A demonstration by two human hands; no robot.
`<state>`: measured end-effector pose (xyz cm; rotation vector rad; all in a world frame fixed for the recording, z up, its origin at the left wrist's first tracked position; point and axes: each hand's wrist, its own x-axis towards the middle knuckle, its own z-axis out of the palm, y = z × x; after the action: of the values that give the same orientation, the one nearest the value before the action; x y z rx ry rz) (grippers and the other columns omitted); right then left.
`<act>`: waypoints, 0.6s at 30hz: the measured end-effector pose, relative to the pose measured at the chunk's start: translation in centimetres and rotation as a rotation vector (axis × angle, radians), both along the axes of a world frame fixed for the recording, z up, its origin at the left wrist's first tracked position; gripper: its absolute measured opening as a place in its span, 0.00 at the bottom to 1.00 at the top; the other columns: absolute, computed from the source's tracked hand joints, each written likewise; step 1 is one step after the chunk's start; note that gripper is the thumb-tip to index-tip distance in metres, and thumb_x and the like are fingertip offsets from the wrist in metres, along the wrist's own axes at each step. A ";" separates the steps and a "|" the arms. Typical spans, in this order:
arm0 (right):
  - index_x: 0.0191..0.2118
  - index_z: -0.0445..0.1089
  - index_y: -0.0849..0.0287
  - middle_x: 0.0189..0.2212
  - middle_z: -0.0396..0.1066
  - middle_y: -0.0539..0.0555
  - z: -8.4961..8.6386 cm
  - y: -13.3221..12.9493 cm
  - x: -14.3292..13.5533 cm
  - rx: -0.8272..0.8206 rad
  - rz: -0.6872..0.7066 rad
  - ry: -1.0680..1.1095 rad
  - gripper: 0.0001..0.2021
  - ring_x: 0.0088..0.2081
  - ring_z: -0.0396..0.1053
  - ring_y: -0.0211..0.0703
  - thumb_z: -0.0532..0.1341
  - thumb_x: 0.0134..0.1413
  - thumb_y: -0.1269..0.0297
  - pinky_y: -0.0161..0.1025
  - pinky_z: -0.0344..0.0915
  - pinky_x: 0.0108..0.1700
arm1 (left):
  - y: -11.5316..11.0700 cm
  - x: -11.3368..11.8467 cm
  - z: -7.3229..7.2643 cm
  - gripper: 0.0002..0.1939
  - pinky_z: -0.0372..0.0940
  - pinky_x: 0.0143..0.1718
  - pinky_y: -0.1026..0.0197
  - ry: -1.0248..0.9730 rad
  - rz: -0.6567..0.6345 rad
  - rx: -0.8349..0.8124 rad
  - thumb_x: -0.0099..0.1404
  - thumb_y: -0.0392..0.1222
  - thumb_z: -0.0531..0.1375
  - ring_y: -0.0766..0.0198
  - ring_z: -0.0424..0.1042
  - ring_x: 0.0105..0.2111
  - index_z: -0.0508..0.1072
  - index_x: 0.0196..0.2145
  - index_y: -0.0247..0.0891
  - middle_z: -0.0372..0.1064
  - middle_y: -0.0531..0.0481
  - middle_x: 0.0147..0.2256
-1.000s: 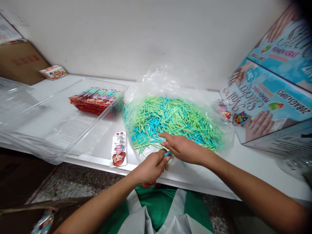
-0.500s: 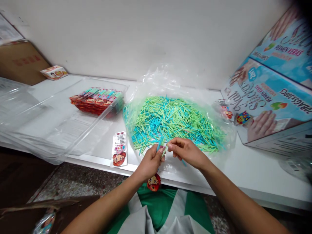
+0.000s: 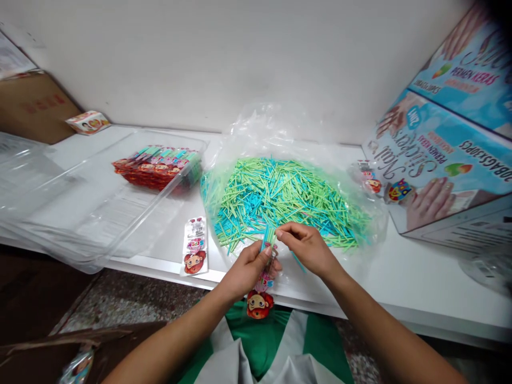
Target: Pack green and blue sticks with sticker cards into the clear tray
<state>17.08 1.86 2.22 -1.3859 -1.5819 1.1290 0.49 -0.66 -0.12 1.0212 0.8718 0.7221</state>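
Observation:
My left hand (image 3: 248, 269) grips a clear printed packet (image 3: 260, 304) with a cartoon red-haired head at its lower end. Out of the packet's top stand several thin green and blue sticks (image 3: 269, 234), held upright beside my thumb. My right hand (image 3: 306, 245) is closed in a pinch, its fingertips at the right side of these sticks; what lies between them is too small to make out. Just beyond both hands spreads a large heap of green and blue sticks (image 3: 280, 192) on a clear plastic bag (image 3: 264, 128). A flat printed packet (image 3: 195, 248) lies left of my left hand.
A clear plastic tray (image 3: 148, 218) at left holds a stack of filled packets (image 3: 154, 168). Blue printed cartons (image 3: 440, 160) stand at right, with small packets (image 3: 370, 178) beside them. A brown carton (image 3: 36, 106) and a small box (image 3: 88, 122) sit at the back left.
The packet in my left hand has turned more upright, and its printed front now shows more. The sticks stand straighter in it. My right hand stays close beside them.

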 end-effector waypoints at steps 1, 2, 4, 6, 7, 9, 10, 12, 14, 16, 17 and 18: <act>0.30 0.72 0.59 0.26 0.69 0.50 0.0 -0.1 -0.1 -0.004 -0.001 0.009 0.11 0.30 0.65 0.39 0.58 0.54 0.57 0.35 0.61 0.33 | 0.0 0.0 0.0 0.18 0.59 0.26 0.65 0.003 -0.001 0.014 0.64 0.56 0.53 0.69 0.65 0.23 0.62 0.34 0.36 0.67 0.51 0.27; 0.30 0.72 0.59 0.26 0.70 0.50 0.0 -0.1 -0.2 -0.010 -0.001 0.017 0.11 0.30 0.65 0.39 0.58 0.54 0.57 0.35 0.61 0.33 | -0.1 0.1 -0.1 0.18 0.58 0.25 0.66 0.012 0.000 0.037 0.64 0.56 0.52 0.70 0.63 0.22 0.62 0.33 0.36 0.65 0.52 0.26; 0.31 0.73 0.59 0.27 0.71 0.50 0.1 -0.2 -0.2 -0.025 0.006 0.031 0.11 0.30 0.66 0.39 0.58 0.53 0.57 0.35 0.61 0.33 | -0.1 0.1 -0.3 0.18 0.56 0.24 0.67 0.047 0.015 0.083 0.64 0.56 0.52 0.71 0.60 0.21 0.62 0.32 0.36 0.63 0.54 0.25; 0.32 0.73 0.59 0.26 0.70 0.49 0.1 -0.3 -0.3 -0.038 0.019 0.045 0.11 0.29 0.65 0.38 0.59 0.53 0.57 0.35 0.61 0.32 | -0.1 0.0 -0.4 0.18 0.55 0.23 0.67 0.083 0.029 0.106 0.65 0.56 0.51 0.72 0.59 0.21 0.62 0.31 0.36 0.61 0.55 0.24; 0.32 0.73 0.59 0.25 0.69 0.49 0.1 -0.3 -0.3 -0.042 0.024 0.050 0.11 0.28 0.64 0.37 0.59 0.53 0.57 0.34 0.60 0.32 | -0.2 0.0 -0.4 0.19 0.54 0.21 0.68 0.097 0.031 0.107 0.65 0.56 0.51 0.72 0.58 0.21 0.62 0.31 0.36 0.60 0.55 0.24; 0.32 0.73 0.60 0.24 0.68 0.48 0.1 -0.3 -0.3 -0.051 0.033 0.057 0.11 0.26 0.63 0.36 0.60 0.52 0.57 0.34 0.59 0.30 | -0.2 0.0 -0.5 0.19 0.51 0.19 0.68 0.117 0.021 0.108 0.65 0.57 0.51 0.72 0.56 0.20 0.62 0.30 0.36 0.59 0.55 0.24; 0.32 0.72 0.60 0.23 0.67 0.48 0.1 -0.3 -0.4 -0.056 0.036 0.059 0.11 0.26 0.62 0.36 0.60 0.52 0.57 0.34 0.59 0.29 | -0.2 -0.1 -0.5 0.19 0.50 0.19 0.68 0.120 0.016 0.110 0.65 0.56 0.51 0.72 0.56 0.20 0.62 0.30 0.36 0.59 0.55 0.24; 0.32 0.72 0.60 0.23 0.67 0.48 0.0 -0.3 -0.4 -0.060 0.034 0.061 0.11 0.26 0.62 0.36 0.59 0.52 0.56 0.34 0.58 0.29 | -0.2 0.0 -0.5 0.18 0.50 0.19 0.68 0.110 0.015 0.103 0.65 0.56 0.51 0.73 0.54 0.19 0.62 0.31 0.36 0.59 0.56 0.24; 0.31 0.72 0.60 0.23 0.66 0.48 0.0 -0.3 -0.5 -0.059 0.032 0.052 0.11 0.26 0.62 0.36 0.59 0.53 0.57 0.34 0.58 0.29 | -0.2 0.1 -0.3 0.18 0.50 0.20 0.68 0.080 0.025 0.080 0.65 0.56 0.51 0.73 0.54 0.19 0.62 0.32 0.36 0.60 0.55 0.24; 0.31 0.71 0.60 0.22 0.65 0.47 0.0 -0.3 -0.5 -0.045 0.026 0.037 0.10 0.25 0.62 0.36 0.59 0.53 0.58 0.34 0.58 0.29 | -0.2 0.3 -0.2 0.18 0.51 0.20 0.67 0.043 0.035 0.043 0.64 0.56 0.52 0.73 0.55 0.19 0.62 0.32 0.36 0.61 0.55 0.24; 0.31 0.70 0.60 0.22 0.65 0.47 0.0 -0.3 -0.5 -0.038 0.021 0.027 0.09 0.25 0.61 0.36 0.58 0.53 0.59 0.34 0.58 0.28 | -0.2 0.4 -0.1 0.18 0.51 0.21 0.67 0.027 0.039 0.027 0.63 0.56 0.53 0.73 0.56 0.19 0.62 0.33 0.36 0.62 0.55 0.24; 0.31 0.70 0.60 0.21 0.64 0.47 0.0 -0.3 -0.5 -0.032 0.016 0.018 0.08 0.24 0.61 0.36 0.58 0.53 0.60 0.34 0.58 0.28 | -0.2 0.5 -0.1 0.18 0.51 0.21 0.67 0.013 0.044 0.013 0.63 0.56 0.53 0.73 0.56 0.19 0.63 0.33 0.36 0.62 0.55 0.24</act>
<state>16.54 1.59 2.18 -1.3826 -1.5711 1.1770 0.95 -0.89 -0.23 1.0217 0.9043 0.7603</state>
